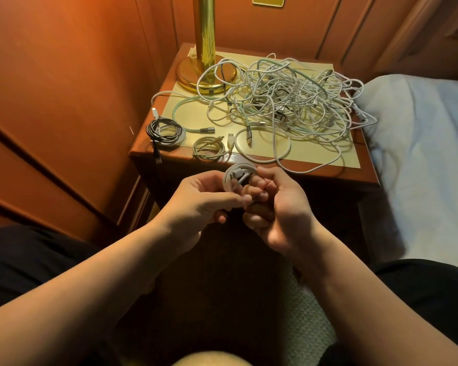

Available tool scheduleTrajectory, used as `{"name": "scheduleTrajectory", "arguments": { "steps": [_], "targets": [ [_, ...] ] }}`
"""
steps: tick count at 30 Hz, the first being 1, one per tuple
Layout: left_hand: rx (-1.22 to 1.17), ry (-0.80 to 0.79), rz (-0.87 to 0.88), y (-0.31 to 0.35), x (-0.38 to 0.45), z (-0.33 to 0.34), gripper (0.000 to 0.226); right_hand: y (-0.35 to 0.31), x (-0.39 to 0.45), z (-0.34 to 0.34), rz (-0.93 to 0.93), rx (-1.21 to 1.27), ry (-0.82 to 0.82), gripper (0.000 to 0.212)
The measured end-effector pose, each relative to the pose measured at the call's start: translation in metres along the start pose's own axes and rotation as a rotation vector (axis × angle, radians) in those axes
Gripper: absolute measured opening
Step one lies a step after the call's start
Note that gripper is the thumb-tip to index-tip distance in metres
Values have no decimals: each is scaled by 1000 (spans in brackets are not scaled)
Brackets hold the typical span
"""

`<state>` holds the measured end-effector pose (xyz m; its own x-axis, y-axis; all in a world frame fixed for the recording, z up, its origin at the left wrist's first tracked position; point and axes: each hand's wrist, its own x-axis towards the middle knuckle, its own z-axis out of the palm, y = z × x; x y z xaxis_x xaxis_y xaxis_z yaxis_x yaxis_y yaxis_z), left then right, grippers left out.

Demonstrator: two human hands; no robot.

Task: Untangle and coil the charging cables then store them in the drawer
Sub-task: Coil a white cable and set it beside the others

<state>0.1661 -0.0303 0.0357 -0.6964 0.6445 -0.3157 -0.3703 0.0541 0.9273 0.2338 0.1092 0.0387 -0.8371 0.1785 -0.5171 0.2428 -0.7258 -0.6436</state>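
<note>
Head view, looking down past both forearms: the left hand (206,199) and the right hand (273,204) meet just in front of the nightstand (296,170), each with curled fingers clamped on a small white cable (238,177) wound into a tight round bundle of smooth, rubbery loops. The left thumb and forefinger pinch its lower side; the right fingers wrap its right side.

On the nightstand's pale yellow top, a big loose tangle of cables (288,101) covers the middle and right half, mostly thin white cords with a few mint-green braided ones and dark strands, spilling over the right edge toward the bed (421,143). At the front left corner lies a neat coil of black and white cable (165,132), one black plug hanging over the edge. Just right of it, along the front edge, sits a smaller greyish coil (209,149). A shiny brass lamp (205,48) with a round base stands at the back left corner.
</note>
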Motion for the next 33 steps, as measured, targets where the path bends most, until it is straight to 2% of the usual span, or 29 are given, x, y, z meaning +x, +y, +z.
{"name": "scheduleTrajectory", "arguments": {
  "steps": [4, 8, 12, 16, 19, 23, 25, 28, 31, 33],
  "targets": [
    [76, -111, 20, 3, 1, -5, 24, 1, 3, -3, 38, -6, 9, 45],
    [147, -218, 36, 5, 3, -11, 43, 1, 0, -1, 89, -29, 2, 55],
    [197, -308, 36, 13, 2, -12, 51, -2, 1, 0, 96, -107, 5, 47],
    [256, -279, 89, 13, 2, -10, 48, -10, 5, 0, 135, -78, -21, 44],
    [259, -270, 121, 13, 4, -7, 35, -13, 9, -2, 143, -10, -4, 46],
    [258, -228, 183, 14, 6, -5, 24, -19, 16, -5, 98, -27, -20, 22],
    [254, -178, 187, 14, 7, -5, 29, -21, 19, -7, 92, 7, -37, 16],
    [175, -61, 126, 12, 11, 0, 41, -18, 22, -7, 45, 1, -25, 32],
    [-6, 82, -17, 11, 12, 8, 44, -14, 26, -4, -52, -67, -8, 29],
    [-3, 143, -43, 11, 13, 8, 45, -13, 27, -3, -72, -95, -20, 35]
  ]
}}
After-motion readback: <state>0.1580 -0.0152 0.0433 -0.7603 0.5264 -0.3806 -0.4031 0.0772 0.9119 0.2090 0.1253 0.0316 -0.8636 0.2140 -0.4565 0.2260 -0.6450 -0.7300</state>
